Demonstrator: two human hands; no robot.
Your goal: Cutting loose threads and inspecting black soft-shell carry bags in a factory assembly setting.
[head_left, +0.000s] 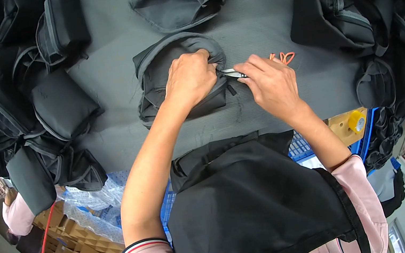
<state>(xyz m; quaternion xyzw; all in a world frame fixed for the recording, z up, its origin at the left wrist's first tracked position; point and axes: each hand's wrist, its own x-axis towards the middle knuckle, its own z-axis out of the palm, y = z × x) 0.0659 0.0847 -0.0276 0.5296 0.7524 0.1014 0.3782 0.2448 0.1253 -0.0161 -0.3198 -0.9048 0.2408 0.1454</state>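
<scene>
A black zippered pouch (212,102) lies unzipped on the dark grey table, its mouth gaping toward me. My left hand (191,77) is closed on the pouch's right rim, fingertips pinching the edge near the zipper. From the right, my right hand (273,84) grips small metal thread snips (232,72), whose tips touch or nearly touch the rim beside my left fingers. An orange cord loop (285,57) shows behind the right hand. Whatever the blades meet is too small to make out. Loose thread bits lie on the table near the pouch.
Black pouches (65,102) are heaped along the left side. Another open pouch (175,1) lies beyond, and more (330,22) sit at the right. A yellow tape roll (357,121) and blue crate (301,147) are near the front edge. Another person's pink sleeve (17,213) shows far left.
</scene>
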